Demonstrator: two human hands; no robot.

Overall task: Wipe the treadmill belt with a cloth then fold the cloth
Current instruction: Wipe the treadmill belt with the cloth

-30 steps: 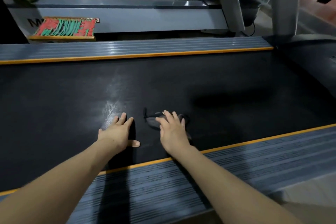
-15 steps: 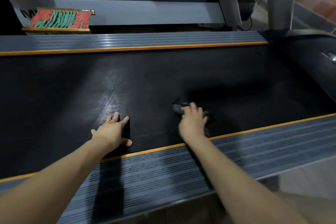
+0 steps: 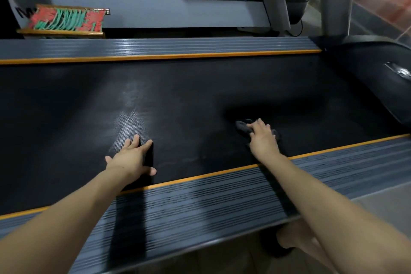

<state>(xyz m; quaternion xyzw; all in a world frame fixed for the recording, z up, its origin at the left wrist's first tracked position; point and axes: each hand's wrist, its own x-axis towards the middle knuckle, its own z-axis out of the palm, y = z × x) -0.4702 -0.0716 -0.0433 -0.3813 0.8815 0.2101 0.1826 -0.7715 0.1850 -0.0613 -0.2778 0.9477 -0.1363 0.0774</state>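
Observation:
The black treadmill belt (image 3: 200, 100) runs across the view between two orange-edged side rails. A small dark grey cloth (image 3: 242, 126) lies bunched on the belt near its front edge, right of the middle. My right hand (image 3: 262, 138) presses down on it, fingers over the cloth, most of which is hidden beneath. My left hand (image 3: 131, 157) rests flat on the bare belt further left, fingers spread, holding nothing.
The ribbed grey side rail (image 3: 222, 202) lies under my forearms. The black motor cover (image 3: 382, 78) closes the belt's right end. Another treadmill (image 3: 155, 9) stands behind, with a red-and-green brush (image 3: 66, 19) beside it. A foot (image 3: 295, 238) shows below the rail.
My right hand has slid the cloth to the right along the belt. My left hand has stayed planted in about the same spot.

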